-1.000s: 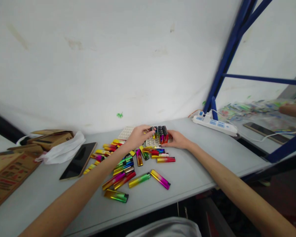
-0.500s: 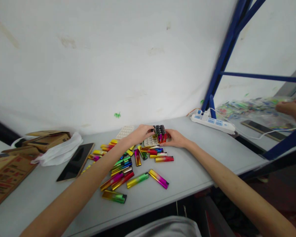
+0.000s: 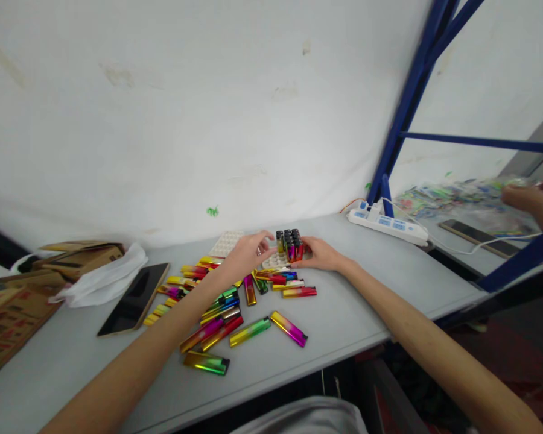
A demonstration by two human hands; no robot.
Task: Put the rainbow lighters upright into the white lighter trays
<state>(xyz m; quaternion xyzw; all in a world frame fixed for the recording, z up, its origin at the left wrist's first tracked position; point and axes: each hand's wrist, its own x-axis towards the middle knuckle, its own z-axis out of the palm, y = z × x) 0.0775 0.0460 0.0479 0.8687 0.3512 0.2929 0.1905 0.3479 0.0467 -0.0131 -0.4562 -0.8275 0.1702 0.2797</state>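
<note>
Several upright lighters (image 3: pixel 289 244) stand in a white slotted tray (image 3: pixel 275 261) near the back of the grey table (image 3: pixel 366 301). My left hand (image 3: pixel 244 256) hovers just left of them, fingers loosely apart and pointing at the leftmost standing lighter, nothing in them. From the right, my right hand (image 3: pixel 320 254) grips the tray's edge, its fingers pressed against the standing lighters. Several loose, shiny multicoloured lighters (image 3: pixel 228 310) lie scattered on the table in front of the tray and under my left forearm.
A second white tray (image 3: pixel 225 243) lies behind my left hand. To the left are a dark phone (image 3: pixel 133 298), a white plastic bag (image 3: pixel 102 280) and cardboard boxes (image 3: pixel 9 316). A power strip (image 3: pixel 387 223), blue frame posts (image 3: pixel 402 114) and another person's hand (image 3: pixel 527 200) are at the right.
My left hand set a lighter upright in the tray and drew back slightly to the left. My right hand stayed on the tray. The view shifted a little.
</note>
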